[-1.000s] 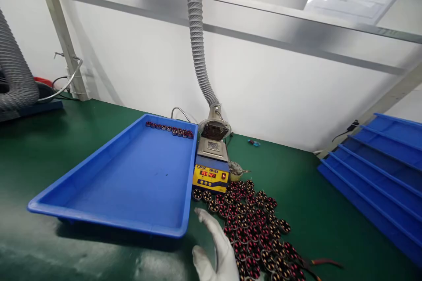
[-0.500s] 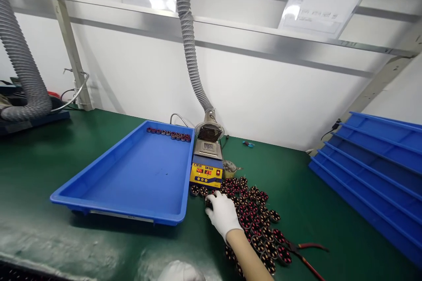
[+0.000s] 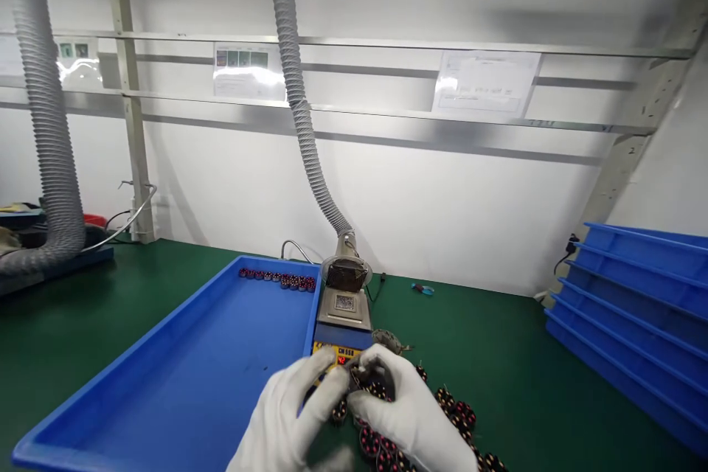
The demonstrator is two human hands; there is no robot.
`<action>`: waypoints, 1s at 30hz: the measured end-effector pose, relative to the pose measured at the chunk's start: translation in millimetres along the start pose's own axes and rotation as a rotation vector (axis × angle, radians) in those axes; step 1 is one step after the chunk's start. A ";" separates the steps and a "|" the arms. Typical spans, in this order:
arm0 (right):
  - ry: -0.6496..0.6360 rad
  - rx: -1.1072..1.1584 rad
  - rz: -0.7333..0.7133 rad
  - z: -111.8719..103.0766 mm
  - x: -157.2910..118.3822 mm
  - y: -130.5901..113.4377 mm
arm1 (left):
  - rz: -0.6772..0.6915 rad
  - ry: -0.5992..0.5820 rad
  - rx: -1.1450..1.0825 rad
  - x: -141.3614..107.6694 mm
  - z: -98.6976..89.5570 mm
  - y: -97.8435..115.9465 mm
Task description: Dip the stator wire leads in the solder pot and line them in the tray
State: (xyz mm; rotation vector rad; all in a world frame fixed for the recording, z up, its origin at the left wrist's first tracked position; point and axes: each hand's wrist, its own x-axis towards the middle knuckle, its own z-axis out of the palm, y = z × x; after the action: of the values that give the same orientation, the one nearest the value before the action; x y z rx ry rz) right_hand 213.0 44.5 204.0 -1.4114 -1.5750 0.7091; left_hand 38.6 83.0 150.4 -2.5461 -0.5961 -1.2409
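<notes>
Green worktop runs under a white wall. At lower centre, two white-gloved hands meet fingertip to fingertip: the left hand has thumb and fingers bent inward, and the right hand curls its thumb and forefinger around a dark gap where wound parts show. Whether either hand pinches a part, I cannot tell.

Loose round wound parts lie below and right of the hands, running toward the bottom edge. Left of them, a blue tray holds a row of similar parts against its far end; its bare floor stretches toward the lower left. Just beyond the right hand sits a small pot with greyish contents. Stacked blue trays fill the right side, with a broad strip of worktop between them and the loose parts.

The gloves cover most of the yellow front of the heating unit and many of the loose parts. The frame cuts off the tray's near edge, and white blurs beneath the left hand.
</notes>
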 end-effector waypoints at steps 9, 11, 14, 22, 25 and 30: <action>0.354 0.515 -0.062 -23.7 6.7 13.5 | 0.180 0.356 -0.146 105.8 24.3 5.6; 0.309 0.536 -0.077 -30.4 9.7 22.1 | 0.119 0.359 -0.270 103.8 35.6 4.1; 0.235 0.568 -0.143 -34.7 13.4 31.5 | 0.044 0.280 -0.287 94.3 50.0 -0.3; 0.291 0.356 -0.331 -37.3 15.3 31.8 | 0.037 0.152 -0.423 87.1 54.0 -11.3; 0.279 0.618 -0.235 -43.8 14.9 32.7 | -0.078 0.019 -0.643 89.0 47.9 -8.5; 0.353 0.820 -0.169 -47.7 15.6 40.1 | -0.110 0.111 -0.595 85.6 41.3 -13.9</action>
State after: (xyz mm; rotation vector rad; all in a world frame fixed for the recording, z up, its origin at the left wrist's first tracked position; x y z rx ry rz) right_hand 274.4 60.7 194.5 -0.7280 -0.9348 0.8192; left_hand 108.2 133.0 193.8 -2.9036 -0.3859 -1.8093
